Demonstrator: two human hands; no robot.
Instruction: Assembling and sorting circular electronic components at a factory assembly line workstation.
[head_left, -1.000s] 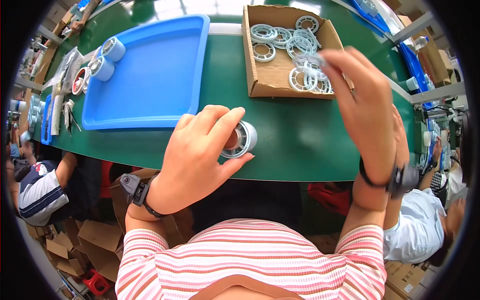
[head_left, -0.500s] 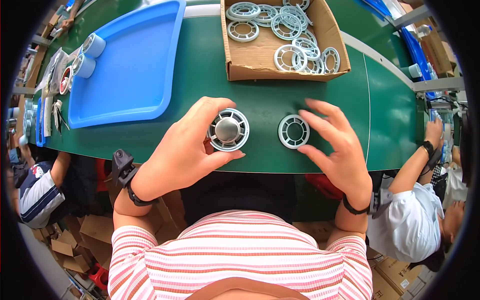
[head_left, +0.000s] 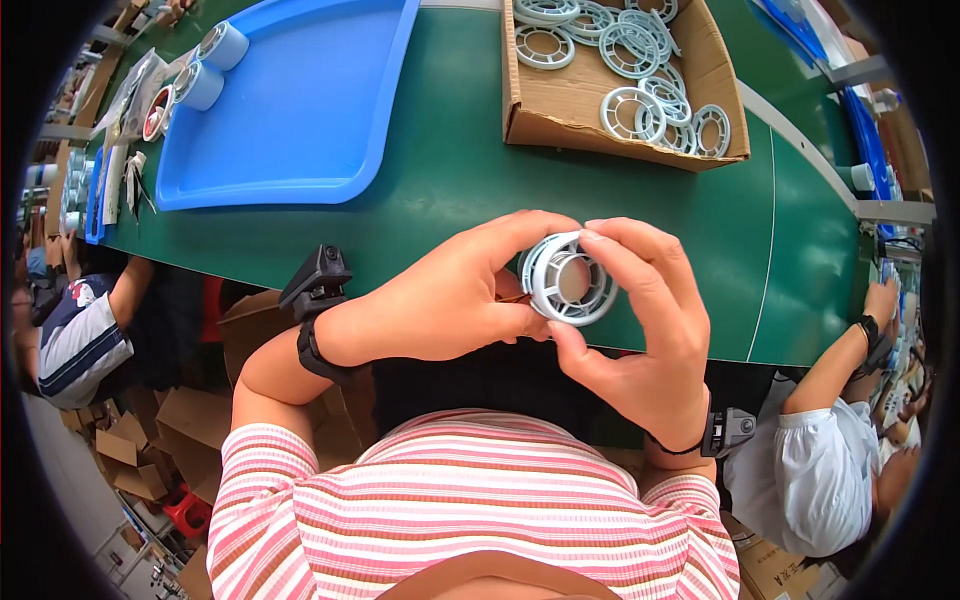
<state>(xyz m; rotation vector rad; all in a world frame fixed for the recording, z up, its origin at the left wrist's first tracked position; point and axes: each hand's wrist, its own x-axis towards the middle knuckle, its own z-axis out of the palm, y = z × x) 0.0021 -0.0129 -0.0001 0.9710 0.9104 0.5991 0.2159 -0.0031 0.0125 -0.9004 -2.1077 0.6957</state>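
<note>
Over the front edge of the green table, my two hands meet at a round spoked part. My left hand is closed around the body of a round spoked unit with a dull metal centre, mostly covered now. A pale blue-grey spoked ring lies against the face of that unit, tilted to the right. My right hand pinches the ring's rim, fingers at the top and thumb at the bottom. Whether the ring sits flush on the unit I cannot tell.
A cardboard box with several pale spoked rings stands at the back right. At the left lies a blue tray, with white cylindrical pieces by its left edge. People work at both sides; a co-worker's arm is at the right.
My right hand has taken the ring off the table and brought it left against the unit. My left hand has moved right with the unit. The view has shifted a little.
</note>
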